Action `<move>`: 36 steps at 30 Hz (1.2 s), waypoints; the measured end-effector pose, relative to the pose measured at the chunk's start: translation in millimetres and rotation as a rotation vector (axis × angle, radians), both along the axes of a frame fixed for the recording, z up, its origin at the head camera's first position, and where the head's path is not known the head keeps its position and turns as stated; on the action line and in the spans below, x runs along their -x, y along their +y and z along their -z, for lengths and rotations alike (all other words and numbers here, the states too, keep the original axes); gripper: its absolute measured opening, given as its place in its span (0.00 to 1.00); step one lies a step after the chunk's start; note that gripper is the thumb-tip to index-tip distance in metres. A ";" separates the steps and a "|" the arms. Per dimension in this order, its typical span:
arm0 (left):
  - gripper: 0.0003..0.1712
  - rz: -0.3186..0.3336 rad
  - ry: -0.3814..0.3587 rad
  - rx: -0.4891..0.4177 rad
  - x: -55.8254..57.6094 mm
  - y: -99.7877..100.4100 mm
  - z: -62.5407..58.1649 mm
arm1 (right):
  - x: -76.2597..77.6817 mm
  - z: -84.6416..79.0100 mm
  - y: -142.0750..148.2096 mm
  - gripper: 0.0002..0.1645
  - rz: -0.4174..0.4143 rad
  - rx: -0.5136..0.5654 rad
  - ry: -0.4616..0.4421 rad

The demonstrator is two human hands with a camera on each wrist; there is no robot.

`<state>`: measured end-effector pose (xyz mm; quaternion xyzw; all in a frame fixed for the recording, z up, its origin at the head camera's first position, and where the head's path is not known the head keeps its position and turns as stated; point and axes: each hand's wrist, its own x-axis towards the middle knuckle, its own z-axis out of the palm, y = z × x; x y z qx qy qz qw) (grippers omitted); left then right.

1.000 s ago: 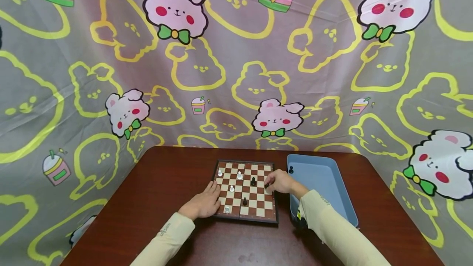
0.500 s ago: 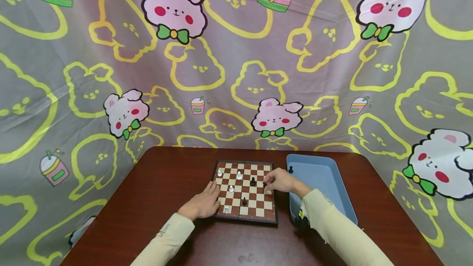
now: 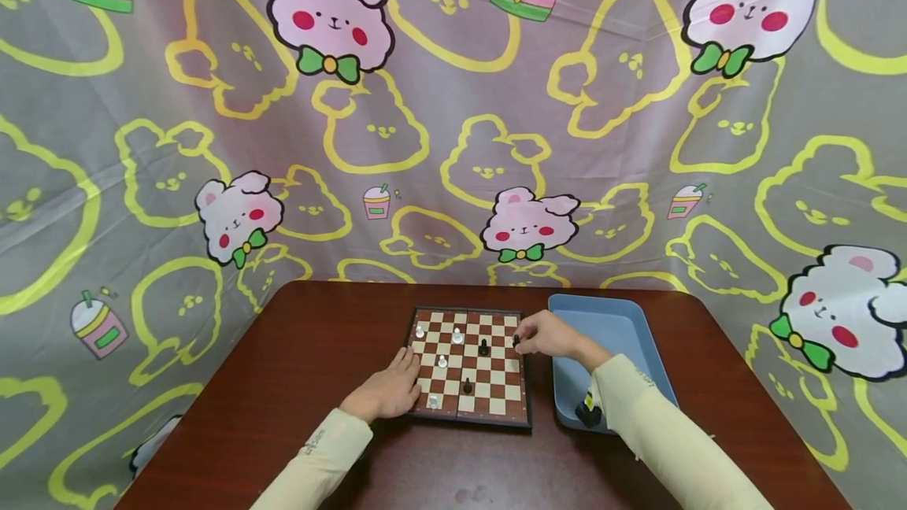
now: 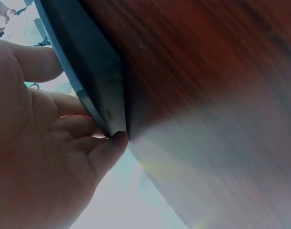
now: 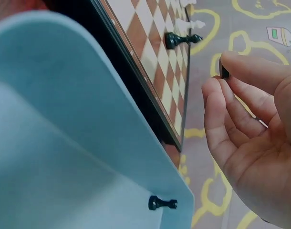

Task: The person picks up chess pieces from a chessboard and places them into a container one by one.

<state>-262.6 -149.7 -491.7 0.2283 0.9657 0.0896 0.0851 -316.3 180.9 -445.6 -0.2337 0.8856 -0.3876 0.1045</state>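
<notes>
Our right hand [image 3: 549,334] has its fingers clamped on a black piece [image 5: 224,70] at the right side of the board [image 3: 490,376]; left hand [image 3: 388,386] rests on its left edge, fingers extended.

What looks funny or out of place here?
I see nothing spilled or broken. One black chess piece stands in the blue tray, though, while other pieces stand on the chessboard, so it looks a bit left out.
</notes>
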 end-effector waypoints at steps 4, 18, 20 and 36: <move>0.33 0.002 0.005 0.005 -0.1 0.7 -0.7 | 1.2 -4.8 8.5 0.11 0.029 0.013 -0.016; 0.33 -0.003 0.012 0.009 -1.3 1.3 -3.3 | 2.5 -10.4 35.3 0.11 0.097 0.063 -0.045; 0.33 -0.003 0.012 0.004 -1.2 1.6 -3.4 | 3.7 -10.2 39.7 0.10 0.099 0.062 -0.040; 0.32 -0.015 0.010 0.017 -1.0 2.1 -2.6 | 8.6 -9.3 74.8 0.14 0.127 0.087 -0.014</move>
